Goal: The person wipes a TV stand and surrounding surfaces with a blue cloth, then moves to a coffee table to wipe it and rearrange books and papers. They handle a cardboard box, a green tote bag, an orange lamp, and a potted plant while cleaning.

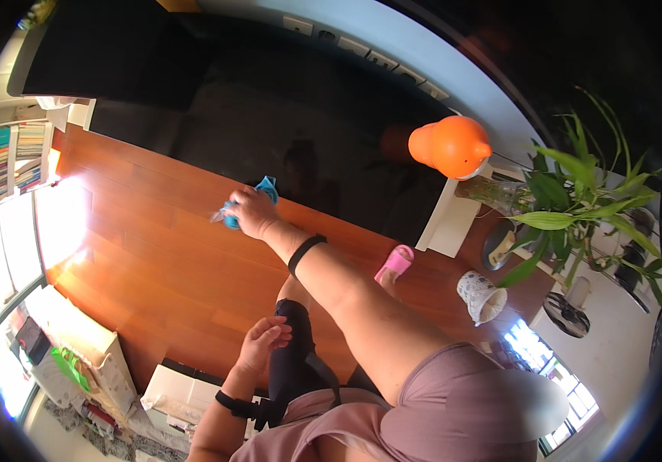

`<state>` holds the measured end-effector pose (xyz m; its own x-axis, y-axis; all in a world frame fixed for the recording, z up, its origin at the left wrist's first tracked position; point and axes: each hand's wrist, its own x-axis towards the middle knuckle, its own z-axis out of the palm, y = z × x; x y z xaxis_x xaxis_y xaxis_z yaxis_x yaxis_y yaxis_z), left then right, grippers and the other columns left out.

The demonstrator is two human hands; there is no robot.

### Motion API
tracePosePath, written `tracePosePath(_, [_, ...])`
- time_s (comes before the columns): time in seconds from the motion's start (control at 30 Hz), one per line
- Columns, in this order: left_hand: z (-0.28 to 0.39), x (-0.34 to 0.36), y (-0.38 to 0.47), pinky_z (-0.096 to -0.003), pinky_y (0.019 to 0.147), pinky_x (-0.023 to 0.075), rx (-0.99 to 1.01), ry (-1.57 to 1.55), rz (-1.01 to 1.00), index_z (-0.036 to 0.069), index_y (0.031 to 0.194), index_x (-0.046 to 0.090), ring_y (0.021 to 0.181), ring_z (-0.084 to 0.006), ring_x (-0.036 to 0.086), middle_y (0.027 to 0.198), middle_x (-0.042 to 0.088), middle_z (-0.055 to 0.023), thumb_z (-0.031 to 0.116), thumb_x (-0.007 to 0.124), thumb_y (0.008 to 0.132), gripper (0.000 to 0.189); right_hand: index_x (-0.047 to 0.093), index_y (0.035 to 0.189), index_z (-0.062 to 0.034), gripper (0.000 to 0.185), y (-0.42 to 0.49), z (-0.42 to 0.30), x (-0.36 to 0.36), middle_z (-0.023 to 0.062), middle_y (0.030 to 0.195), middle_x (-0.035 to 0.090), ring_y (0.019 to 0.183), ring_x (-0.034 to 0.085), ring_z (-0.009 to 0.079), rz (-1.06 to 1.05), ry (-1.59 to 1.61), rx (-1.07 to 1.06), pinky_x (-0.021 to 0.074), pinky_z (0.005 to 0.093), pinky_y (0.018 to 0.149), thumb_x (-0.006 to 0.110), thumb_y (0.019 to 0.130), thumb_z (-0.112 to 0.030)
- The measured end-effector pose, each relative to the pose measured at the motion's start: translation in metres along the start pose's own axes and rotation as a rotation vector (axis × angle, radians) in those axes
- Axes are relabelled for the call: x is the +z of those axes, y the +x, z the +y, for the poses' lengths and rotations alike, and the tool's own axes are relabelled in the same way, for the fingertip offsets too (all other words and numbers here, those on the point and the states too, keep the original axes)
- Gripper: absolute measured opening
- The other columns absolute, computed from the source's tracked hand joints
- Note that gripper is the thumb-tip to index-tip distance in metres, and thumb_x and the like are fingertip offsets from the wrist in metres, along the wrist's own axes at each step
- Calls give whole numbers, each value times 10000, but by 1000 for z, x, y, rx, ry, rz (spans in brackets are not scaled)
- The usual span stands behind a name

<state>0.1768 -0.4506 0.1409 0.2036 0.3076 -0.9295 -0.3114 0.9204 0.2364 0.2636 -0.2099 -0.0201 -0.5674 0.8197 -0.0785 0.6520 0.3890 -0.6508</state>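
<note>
My right hand (253, 212) reaches out past the front edge of a glossy black cabinet top (232, 133) and grips a blue cloth (267, 186). Part of the cloth sticks out beyond the fingers on both sides, and something pale and blurred shows at its left end. Near my dark-clothed knee, my left hand (264, 341) hangs with fingers loosely curled and nothing seen in it. Each wrist or forearm wears a black band. The glossy surface carries a dim reflection.
An orange rounded object (458, 147) and a leafy plant in a glass vase (495, 193) stand at the right end of the black top. A spotted wastebasket (481, 297) is on the wooden floor (163, 248). Bookshelves (13, 156) are at the left; a white box-like unit (180, 392) is lower left.
</note>
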Motion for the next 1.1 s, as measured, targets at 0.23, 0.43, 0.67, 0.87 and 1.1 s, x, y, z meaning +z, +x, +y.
tracePosePath(0.23, [13,-44,-3,-337,836,546,-19,-89,23,36,1214,635,916,-198,694,1042,723,-99,196,582,1003,271,652,1260,-148,450,-64,135,-136,155,1285,607,1164,569,393,629,-250,552,456,500,1002,752,822,-147])
tracePosePath(0.43, [25,-49,-8,-329,865,552,-40,-211,56,37,1223,633,942,-190,693,1066,721,-102,174,574,1015,256,534,1403,-97,633,47,134,-48,170,1449,490,1276,464,430,473,-487,588,407,555,1039,756,836,-270])
tracePosePath(0.67, [96,-43,8,-324,864,549,57,-198,131,32,1216,640,952,-197,685,1057,715,-94,169,589,1002,259,694,950,-185,88,183,-51,79,21,1075,622,1038,586,256,-81,-131,-245,479,431,889,654,872,-184])
tracePosePath(0.87, [131,-38,19,-316,874,543,61,-258,87,33,1188,657,961,-181,681,1041,716,-73,169,590,1003,238,720,1108,-123,376,111,72,-86,99,1070,648,1025,607,316,338,-53,38,501,430,922,716,756,10])
tracePosePath(1.1, [125,-53,22,-310,884,535,67,-378,53,52,1201,630,981,-171,673,1061,695,-48,161,575,1024,215,446,1514,-100,643,128,230,-145,195,1594,370,1425,351,449,356,-651,1194,312,533,1178,507,997,-478])
